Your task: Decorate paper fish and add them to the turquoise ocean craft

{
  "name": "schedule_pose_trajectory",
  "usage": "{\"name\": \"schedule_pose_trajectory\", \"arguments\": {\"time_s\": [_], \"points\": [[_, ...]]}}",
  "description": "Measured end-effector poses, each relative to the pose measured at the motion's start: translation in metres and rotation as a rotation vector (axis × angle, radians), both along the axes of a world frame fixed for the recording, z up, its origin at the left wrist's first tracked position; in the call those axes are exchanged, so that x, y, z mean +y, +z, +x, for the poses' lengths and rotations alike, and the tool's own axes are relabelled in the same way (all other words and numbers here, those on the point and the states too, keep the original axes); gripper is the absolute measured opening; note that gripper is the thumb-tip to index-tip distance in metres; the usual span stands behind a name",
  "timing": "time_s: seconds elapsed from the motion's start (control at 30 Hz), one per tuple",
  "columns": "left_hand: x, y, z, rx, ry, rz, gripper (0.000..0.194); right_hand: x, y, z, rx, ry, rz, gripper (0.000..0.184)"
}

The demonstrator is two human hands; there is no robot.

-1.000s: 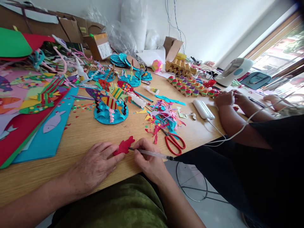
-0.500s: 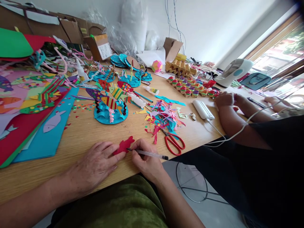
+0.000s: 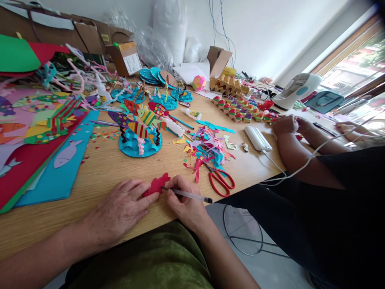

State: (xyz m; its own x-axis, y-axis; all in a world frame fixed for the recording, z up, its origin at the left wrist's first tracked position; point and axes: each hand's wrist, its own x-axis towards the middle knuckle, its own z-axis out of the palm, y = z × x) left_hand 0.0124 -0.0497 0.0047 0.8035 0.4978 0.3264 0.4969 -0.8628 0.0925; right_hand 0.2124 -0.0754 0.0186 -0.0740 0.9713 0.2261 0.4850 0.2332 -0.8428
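A small red fish-shaped cutout (image 3: 157, 184) lies on the wooden table (image 3: 120, 168) near its front edge. My left hand (image 3: 118, 210) lies flat on the table, its fingertips pressing the cutout's left end. My right hand (image 3: 183, 202) is closed around a clear pen (image 3: 188, 195), and the pen's tip touches the cutout's lower right edge.
Red scissors (image 3: 220, 180) lie beside a pile of coloured paper scraps (image 3: 206, 148). Blue discs with striped paper fish (image 3: 140, 134), coloured sheets (image 3: 39, 160), a glue bottle (image 3: 192, 114) and painted egg cartons (image 3: 243, 110) fill the table. Another person's arms (image 3: 300, 148) rest at the right by a white power bank (image 3: 258, 138).
My right hand has shifted slightly left and the pen has swung, its far end now nearer. The left hand and cutout stay in place.
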Motion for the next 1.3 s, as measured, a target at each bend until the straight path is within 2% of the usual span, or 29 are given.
{"name": "schedule_pose_trajectory", "arguments": {"time_s": [0.33,0.57,0.67,0.9,1.3], "points": [[0.001,0.003,0.001,-0.003,-0.001,0.028,0.032,0.000,0.001,0.000,0.011,-0.004,0.010,0.009],[0.002,0.009,0.003,0.078,0.021,-0.016,0.032,0.002,0.008,0.000,0.274,0.003,-0.127,0.005],[0.003,0.008,0.004,0.063,0.010,-0.015,0.033,0.003,0.012,-0.002,0.325,0.021,-0.144,0.005],[0.001,0.005,0.004,0.007,0.002,0.014,0.030,0.004,0.003,-0.005,0.142,-0.001,-0.077,0.009],[0.001,0.007,0.004,-0.015,0.014,-0.033,0.029,0.003,0.003,-0.004,0.089,-0.010,-0.059,0.011]]}}
